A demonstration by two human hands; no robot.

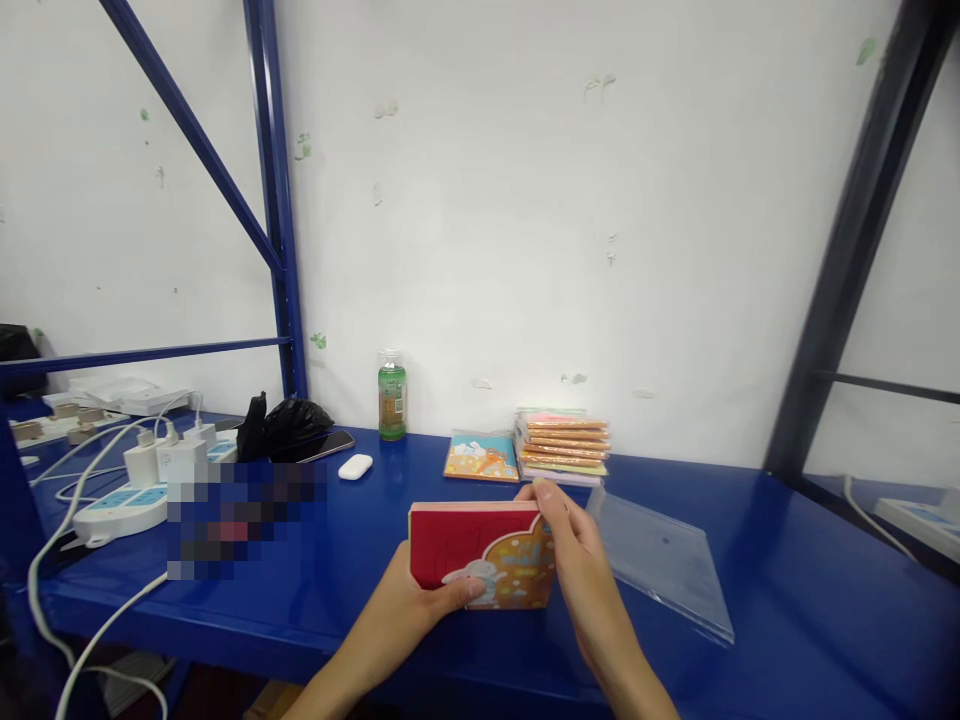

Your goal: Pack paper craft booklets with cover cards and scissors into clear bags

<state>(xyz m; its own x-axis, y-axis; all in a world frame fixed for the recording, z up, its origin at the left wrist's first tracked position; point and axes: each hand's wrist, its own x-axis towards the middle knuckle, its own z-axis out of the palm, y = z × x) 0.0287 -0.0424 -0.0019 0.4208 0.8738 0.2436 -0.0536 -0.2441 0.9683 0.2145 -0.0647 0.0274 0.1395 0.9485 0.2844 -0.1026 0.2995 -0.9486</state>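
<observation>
A thick red-and-orange paper booklet with a cartoon cover stood upright, held near the front edge of the glossy blue surface. Left hand grasped its lower left, seemingly for support; right hand pinched the upper right corner, likely steadying it. Fingers behind: hidden. Right hand partly covered a clear, flat plastic sleeve.

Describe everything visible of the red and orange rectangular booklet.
The red and orange rectangular booklet looks thick and papery, with pale page edges on top. Its cover shows a white cartoon figure. It is held roughly upright near the glossy blue table: the bare left grip clasps its lower left, the bare right grip its upper right corner.
</observation>
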